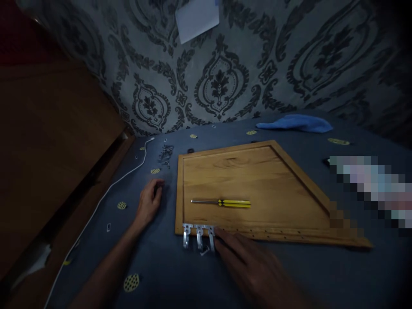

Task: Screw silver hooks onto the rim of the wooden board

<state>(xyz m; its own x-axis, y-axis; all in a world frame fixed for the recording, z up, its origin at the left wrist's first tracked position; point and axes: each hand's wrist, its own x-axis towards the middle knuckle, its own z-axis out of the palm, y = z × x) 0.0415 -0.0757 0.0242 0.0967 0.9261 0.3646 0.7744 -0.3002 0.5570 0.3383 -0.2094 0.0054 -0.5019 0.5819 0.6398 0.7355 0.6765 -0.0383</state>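
A silver metal hook rail [198,227] with three hooks lies along the front left edge of a framed wooden panel [231,176], its hooks hanging over the edge. My right hand [249,262] holds the rail's right end between closed fingers; the fingertips are partly hidden. My left hand [149,201] rests on the blue cloth left of the panel, fingers loosely curled and the thumb apart, with nothing visible in it. A screwdriver with a yellow and black handle [234,203] lies on the panel. Small holes run along the panel's front edge.
Beyond my left hand is a small pile of metal pieces [166,153]. A white cable [124,175] runs along the left, beside a brown wooden cabinet [54,150]. A blue cloth [296,123] lies near the patterned wall [222,81]. A blurred-out object [370,184] is at right.
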